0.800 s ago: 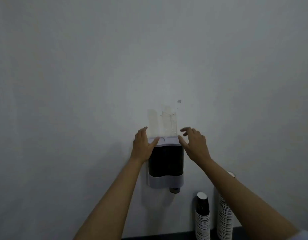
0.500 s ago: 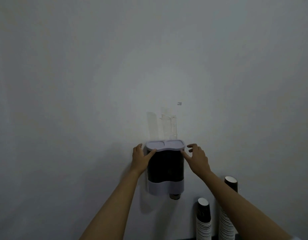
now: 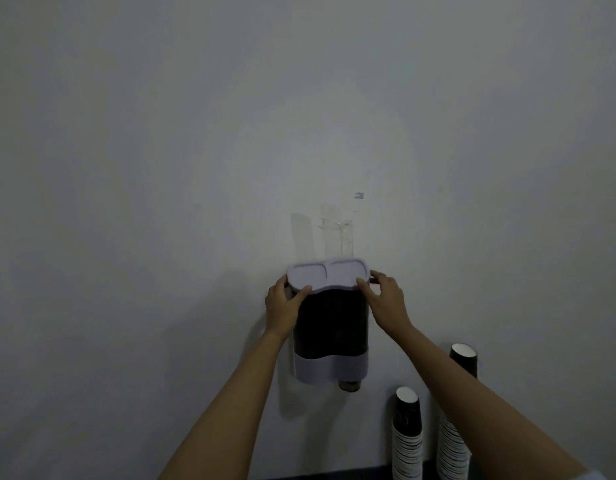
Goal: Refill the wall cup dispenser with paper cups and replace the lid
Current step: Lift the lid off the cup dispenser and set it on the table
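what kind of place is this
Probably an office pantry or drinks corner: a wall-mounted cup dispenser on a bare wall, with two stacks of paper cups standing below.

Left hand (image 3: pixel 282 306), right hand (image 3: pixel 386 299) clasp lid (image 3: pixel 329 274) atop wall dispenser (image 3: pixel 330 327).

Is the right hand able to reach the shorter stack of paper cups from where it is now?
Probably yes. The right hand is on the lid, which it must release first; the shorter stack stands below it with nothing visibly between them.
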Tool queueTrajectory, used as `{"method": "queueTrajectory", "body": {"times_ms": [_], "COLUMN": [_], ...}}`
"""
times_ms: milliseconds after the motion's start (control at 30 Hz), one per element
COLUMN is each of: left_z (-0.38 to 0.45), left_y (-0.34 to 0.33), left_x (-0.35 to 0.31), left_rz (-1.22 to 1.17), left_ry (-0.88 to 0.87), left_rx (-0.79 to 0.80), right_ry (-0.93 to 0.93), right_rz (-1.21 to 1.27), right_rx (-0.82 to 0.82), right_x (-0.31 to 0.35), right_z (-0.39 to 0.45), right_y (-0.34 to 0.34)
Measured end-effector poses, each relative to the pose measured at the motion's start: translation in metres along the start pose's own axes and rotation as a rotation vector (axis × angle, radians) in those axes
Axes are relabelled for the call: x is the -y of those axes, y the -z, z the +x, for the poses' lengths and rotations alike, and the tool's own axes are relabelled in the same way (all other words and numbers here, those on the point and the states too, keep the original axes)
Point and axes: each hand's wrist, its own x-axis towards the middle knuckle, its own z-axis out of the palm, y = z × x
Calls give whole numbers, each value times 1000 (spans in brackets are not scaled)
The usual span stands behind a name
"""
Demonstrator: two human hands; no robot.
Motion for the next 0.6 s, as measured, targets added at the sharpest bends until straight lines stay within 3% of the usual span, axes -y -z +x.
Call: {"method": "queueTrajectory", "body": {"times_ms": [133,267,433,600], "left_z": [-7,-32,-86,-149], "left_y": [15,43,82,101], "left_x": [-7,-8,28,74], "left_rz": [-51,-155,-297,-360], "left_ry": [-49,-67,52,202], "left_rx": [-136,-313,-423,-441], "right_ry": [125,150,99,-116], "right_rz": [182,356,470,517], "right_rx": [-99,-12,159,284], "right_x": [33,64,67,25], "right_z": [-15,-41,-93,-153], "right_y": [0,-9,-50,-92]}}
